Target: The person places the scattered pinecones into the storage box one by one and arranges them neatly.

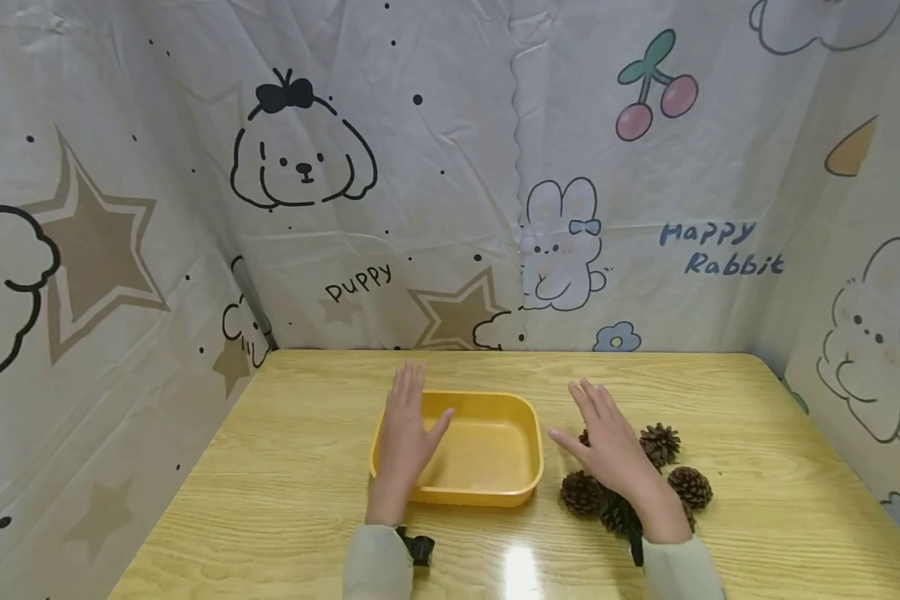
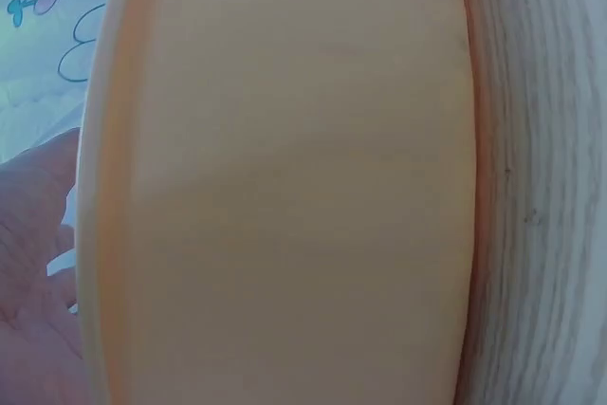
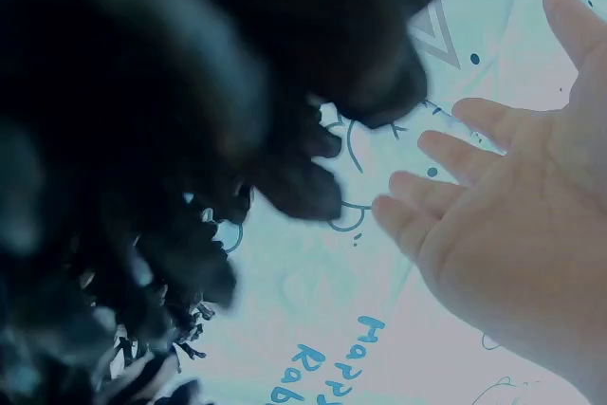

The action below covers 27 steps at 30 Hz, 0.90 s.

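A yellow rectangular tray (image 1: 487,498) stands on the wooden table. Over its left side, my left hand (image 1: 407,429) is held with straight fingers and the thumb spread, gripping nothing. In the left wrist view the outer wall of the tray (image 2: 294,177) fills most of the picture, with part of the left hand (image 2: 38,263) beyond the rim. My right hand (image 1: 607,437) hovers above several brown pine cones (image 1: 581,493), its fingers extended and apart. The right wrist view shows that palm (image 3: 512,177) empty, with dark, blurred pine cones (image 3: 114,187) close to the camera.
The light wooden table (image 1: 285,467) reaches back to a pale printed cloth (image 1: 450,167) hung behind and at both sides. More pine cones (image 1: 690,485) lie right of the right wrist. Black straps with small cameras (image 1: 420,550) sit at the wrists.
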Each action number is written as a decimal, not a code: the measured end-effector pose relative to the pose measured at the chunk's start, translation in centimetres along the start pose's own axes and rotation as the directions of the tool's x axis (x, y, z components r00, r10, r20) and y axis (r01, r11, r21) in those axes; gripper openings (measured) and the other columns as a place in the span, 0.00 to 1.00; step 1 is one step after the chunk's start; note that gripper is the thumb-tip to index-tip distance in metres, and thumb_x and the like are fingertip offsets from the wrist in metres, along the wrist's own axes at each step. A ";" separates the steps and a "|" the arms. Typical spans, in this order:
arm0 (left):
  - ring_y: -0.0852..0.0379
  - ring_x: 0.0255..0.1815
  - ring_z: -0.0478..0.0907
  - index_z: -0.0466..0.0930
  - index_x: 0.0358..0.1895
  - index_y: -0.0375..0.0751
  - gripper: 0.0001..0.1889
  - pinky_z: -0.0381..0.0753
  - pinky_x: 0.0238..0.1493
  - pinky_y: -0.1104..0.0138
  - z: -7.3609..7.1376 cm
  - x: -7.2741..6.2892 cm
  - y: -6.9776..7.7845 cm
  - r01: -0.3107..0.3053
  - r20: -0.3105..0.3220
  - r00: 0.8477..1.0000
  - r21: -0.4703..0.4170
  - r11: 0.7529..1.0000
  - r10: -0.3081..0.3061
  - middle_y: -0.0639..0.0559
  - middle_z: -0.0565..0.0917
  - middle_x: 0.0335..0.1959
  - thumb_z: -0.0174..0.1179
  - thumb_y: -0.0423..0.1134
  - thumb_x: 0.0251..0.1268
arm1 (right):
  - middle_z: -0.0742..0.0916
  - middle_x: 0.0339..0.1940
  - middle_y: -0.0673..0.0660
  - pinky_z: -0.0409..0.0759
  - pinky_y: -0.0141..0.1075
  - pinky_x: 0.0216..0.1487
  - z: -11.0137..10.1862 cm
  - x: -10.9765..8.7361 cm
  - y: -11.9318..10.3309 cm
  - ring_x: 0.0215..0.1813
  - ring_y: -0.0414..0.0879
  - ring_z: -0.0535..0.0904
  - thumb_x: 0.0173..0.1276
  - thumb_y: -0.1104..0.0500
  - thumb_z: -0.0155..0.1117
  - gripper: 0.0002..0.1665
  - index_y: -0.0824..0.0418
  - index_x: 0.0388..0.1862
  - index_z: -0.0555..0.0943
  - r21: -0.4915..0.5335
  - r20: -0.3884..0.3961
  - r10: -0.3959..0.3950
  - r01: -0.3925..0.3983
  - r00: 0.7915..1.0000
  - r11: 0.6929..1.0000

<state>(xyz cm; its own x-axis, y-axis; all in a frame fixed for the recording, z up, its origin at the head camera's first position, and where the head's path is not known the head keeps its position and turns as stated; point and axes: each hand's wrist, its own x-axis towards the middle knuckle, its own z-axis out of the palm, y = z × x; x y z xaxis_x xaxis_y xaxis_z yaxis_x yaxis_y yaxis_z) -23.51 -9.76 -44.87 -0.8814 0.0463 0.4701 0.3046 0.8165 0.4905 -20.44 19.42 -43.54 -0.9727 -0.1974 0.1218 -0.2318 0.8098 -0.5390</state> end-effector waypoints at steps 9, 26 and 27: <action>0.42 0.78 0.57 0.53 0.78 0.41 0.43 0.65 0.77 0.46 -0.9 -0.6 -1.3 0.115 0.019 0.993 -0.159 0.980 -0.114 0.42 0.57 0.79 0.65 0.47 0.64 | 0.51 0.81 0.65 0.50 0.72 0.75 0.3 -0.2 0.3 0.80 0.68 0.44 0.66 0.41 0.64 0.54 0.56 0.81 0.48 0.071 0.029 -0.054 0.052 0.998 0.996; 0.35 0.69 0.69 0.57 0.76 0.40 0.41 0.74 0.69 0.44 -2.5 -1.4 -3.7 0.290 0.104 0.956 -0.216 0.932 -0.274 0.36 0.66 0.73 0.66 0.46 0.63 | 0.60 0.79 0.65 0.60 0.67 0.75 0.1 -1.0 0.7 0.78 0.67 0.55 0.62 0.47 0.70 0.51 0.60 0.78 0.58 0.088 0.111 -0.121 0.111 0.986 0.990; 0.35 0.71 0.68 0.57 0.76 0.40 0.41 0.73 0.70 0.44 -2.6 -1.4 -3.8 0.307 0.117 0.950 -0.215 0.927 -0.288 0.36 0.66 0.73 0.65 0.47 0.63 | 0.61 0.78 0.65 0.61 0.66 0.75 0.1 -1.0 0.7 0.77 0.67 0.56 0.61 0.48 0.71 0.50 0.61 0.77 0.59 0.086 0.119 -0.123 0.113 0.985 0.990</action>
<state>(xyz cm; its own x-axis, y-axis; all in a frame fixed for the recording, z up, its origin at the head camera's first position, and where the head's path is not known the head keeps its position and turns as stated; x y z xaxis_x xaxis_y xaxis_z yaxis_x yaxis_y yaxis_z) -22.49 -14.43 -45.55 -0.9677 -0.1237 0.2198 0.0890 0.6478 0.7566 -19.64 20.17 -44.13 -0.9291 -0.3595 0.0871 -0.3385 0.7315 -0.5918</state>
